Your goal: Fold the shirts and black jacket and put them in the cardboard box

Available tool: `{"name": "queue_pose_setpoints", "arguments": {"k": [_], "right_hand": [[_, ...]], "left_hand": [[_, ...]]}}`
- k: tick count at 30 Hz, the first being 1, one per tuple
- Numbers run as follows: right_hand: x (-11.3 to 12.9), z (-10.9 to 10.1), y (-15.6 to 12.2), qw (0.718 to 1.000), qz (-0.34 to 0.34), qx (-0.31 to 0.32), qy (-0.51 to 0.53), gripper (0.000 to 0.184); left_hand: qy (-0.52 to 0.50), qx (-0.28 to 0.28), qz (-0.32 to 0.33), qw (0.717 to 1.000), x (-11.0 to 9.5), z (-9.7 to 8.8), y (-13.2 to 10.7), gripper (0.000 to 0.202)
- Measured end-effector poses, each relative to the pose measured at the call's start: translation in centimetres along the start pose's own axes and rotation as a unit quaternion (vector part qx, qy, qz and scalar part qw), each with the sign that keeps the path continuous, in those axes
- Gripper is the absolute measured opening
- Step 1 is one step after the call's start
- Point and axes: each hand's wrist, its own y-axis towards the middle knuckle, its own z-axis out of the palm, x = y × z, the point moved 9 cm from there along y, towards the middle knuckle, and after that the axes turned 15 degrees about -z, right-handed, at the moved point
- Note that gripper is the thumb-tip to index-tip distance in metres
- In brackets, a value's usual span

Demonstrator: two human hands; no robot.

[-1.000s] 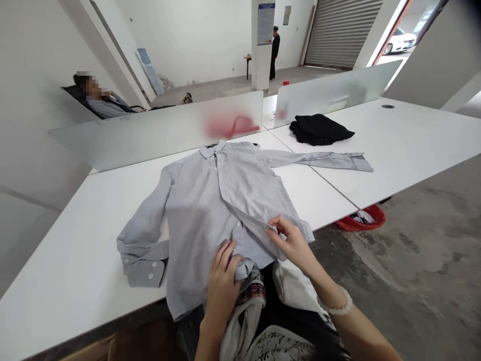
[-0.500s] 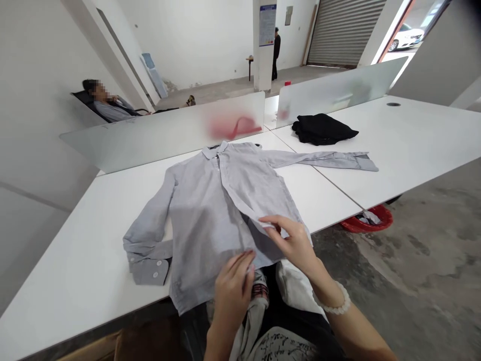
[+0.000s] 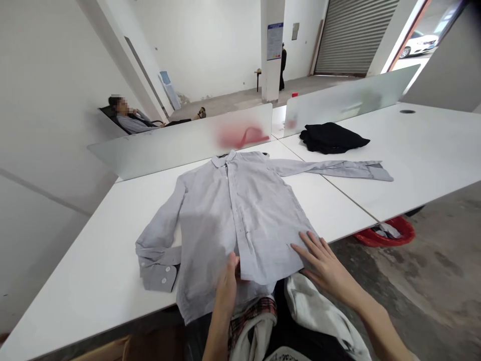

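A pale grey shirt [image 3: 240, 215] lay face up on a white table [image 3: 93, 281], its collar toward the far edge and its hem hanging just over the near edge, in front of the person. The front was closed and lying flat, with no fold across the body. One sleeve [image 3: 338, 169] stretched straight out over the seam and onto the adjoining table [image 3: 432, 150], while the other bent down toward the near edge, its buttoned cuff [image 3: 158, 265] resting on the tabletop.

The person's right hand [image 3: 326, 267] was open and released, lying flat with spread fingers on the lower front of the shirt. The left hand [image 3: 226, 291] stood on its edge at the hem, touching the cloth, though I could not tell whether it was gripping anything.

A folded-looking black garment [image 3: 332, 138] sat near the far edge of the adjoining table, well clear of the sleeve. Plaid and white clothes [image 3: 250, 326] bunched against the near edge, right under the hem. A red basket [image 3: 385, 233] stood on the floor beyond the table's corner, and a frosted divider [image 3: 180, 140] ran along the far edge.
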Motion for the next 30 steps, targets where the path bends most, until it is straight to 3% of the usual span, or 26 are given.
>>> {"name": "queue_pose_setpoints", "arguments": {"k": [3,6,11,17,20,25,30], "right_hand": [[-0.8,0.1,-0.7,0.999,-0.006,-0.03,-0.02,0.051],[-1.2,-1.4,-0.8,0.998,-0.025,-0.065,0.008,0.048],[-4.0,-4.7,-3.3,0.978,0.068,-0.196,-0.009,0.044],[-4.1,-2.1,-3.9,0.983,0.097,-0.151,-0.036,0.051],[-3.2,-2.2,-3.9,0.979,0.102,-0.178,-0.018,0.053],[-2.8,-3.8,-4.4,0.961,0.132,-0.244,0.009,0.041],[-4.2,-2.0,-4.7,0.96,0.198,-0.187,0.066,0.041]], "left_hand": [[0.022,0.032,0.021,0.999,-0.1,0.8,0.1,0.044],[0.045,0.047,0.045,0.997,0.0,1.2,0.2,0.043],[0.067,0.072,0.09,0.991,-0.6,1.5,-0.3,0.038],[0.104,0.058,0.115,0.986,-2.0,2.0,-2.0,0.032],[0.144,0.028,0.105,0.984,-1.9,2.4,-2.9,0.029],[0.211,-0.002,0.043,0.977,0.0,3.3,-3.1,0.034],[0.208,-0.008,0.0,0.978,2.3,4.3,-2.1,0.037]]}}
